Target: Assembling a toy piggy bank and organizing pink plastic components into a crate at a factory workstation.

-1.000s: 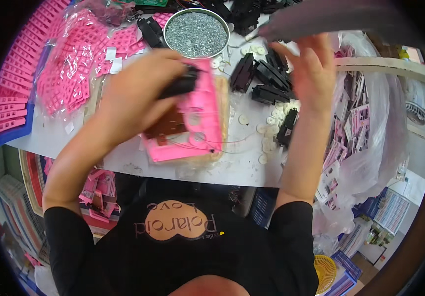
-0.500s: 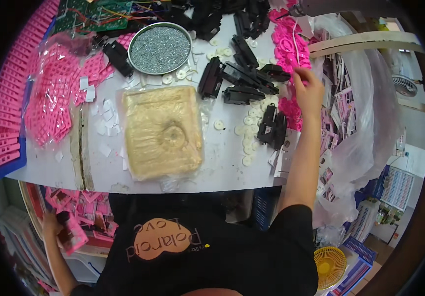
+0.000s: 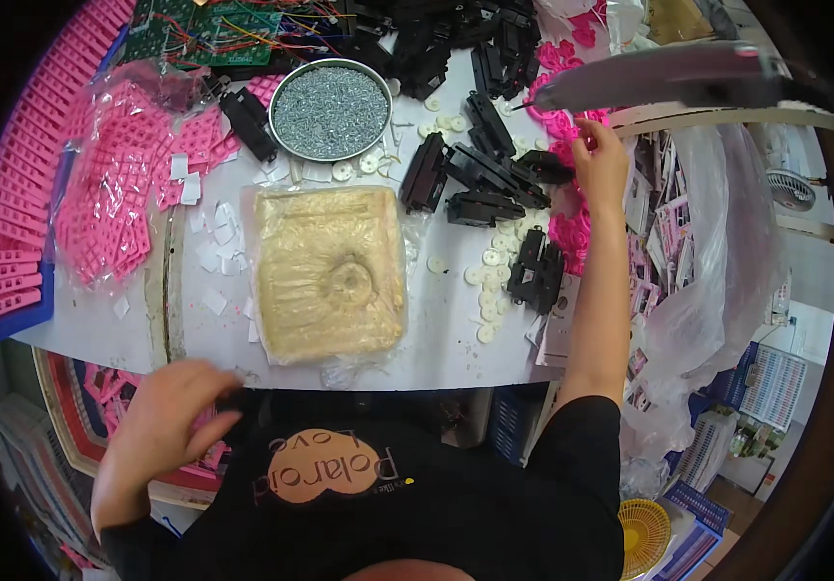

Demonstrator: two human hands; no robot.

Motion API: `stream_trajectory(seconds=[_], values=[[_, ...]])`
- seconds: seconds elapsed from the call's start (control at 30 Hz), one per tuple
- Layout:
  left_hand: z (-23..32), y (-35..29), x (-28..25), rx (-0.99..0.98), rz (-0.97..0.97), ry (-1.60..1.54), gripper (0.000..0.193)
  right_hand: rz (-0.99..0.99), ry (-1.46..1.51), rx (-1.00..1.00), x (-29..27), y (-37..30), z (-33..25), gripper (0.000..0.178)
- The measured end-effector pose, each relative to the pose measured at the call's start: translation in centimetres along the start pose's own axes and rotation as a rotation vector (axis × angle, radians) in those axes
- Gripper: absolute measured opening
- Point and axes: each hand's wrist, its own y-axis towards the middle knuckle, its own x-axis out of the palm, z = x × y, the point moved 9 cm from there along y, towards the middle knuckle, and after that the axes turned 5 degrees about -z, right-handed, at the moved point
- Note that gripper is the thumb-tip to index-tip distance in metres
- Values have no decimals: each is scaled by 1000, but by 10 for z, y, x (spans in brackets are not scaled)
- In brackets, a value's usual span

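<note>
My left hand [image 3: 170,416] is above a bin of pink plastic parts [image 3: 112,392] at the lower left, just off the table's front edge. Its thumb and fingers are apart, and nothing shows between them. On the right side of the table, my right hand [image 3: 603,160] is at a heap of small pink plastic pieces [image 3: 569,232]. Thumb and forefinger are curled together in a pinch; whatever they hold is too small to make out. Just above this hand hangs a dark electric screwdriver [image 3: 659,79]. A padded block [image 3: 330,281], yellowish and wrapped in clear plastic, lies in front of me.
Black plastic housings [image 3: 485,174] and white discs [image 3: 489,281] lie left of my right arm. A round tin of small screws [image 3: 331,111] stands behind the block. Bagged pink frames [image 3: 107,184] fill the left; a plastic-lined container [image 3: 717,252] stands right.
My left hand has come up out of the pink-parts bin, leaving a pink part behind. The screwdriver has swung lower into view. My right hand stays by the pink heap with its fingers curled.
</note>
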Motion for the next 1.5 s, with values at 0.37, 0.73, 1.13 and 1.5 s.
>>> stream_trajectory(seconds=[0.37, 0.73, 1.13, 1.5], values=[[80, 84, 30, 478, -63, 88, 28, -116, -294, -308, 52, 50, -27, 56], [59, 144, 45, -7, -161, -1430, 24, -246, 1744, 60, 19, -166, -199, 73], [3, 111, 38, -109, -5, -523, 27, -297, 523, -466, 0, -165, -275, 14], [23, 92, 60, 233, 245, 349, 57, -373, 102, -561, 48, -157, -284, 12]])
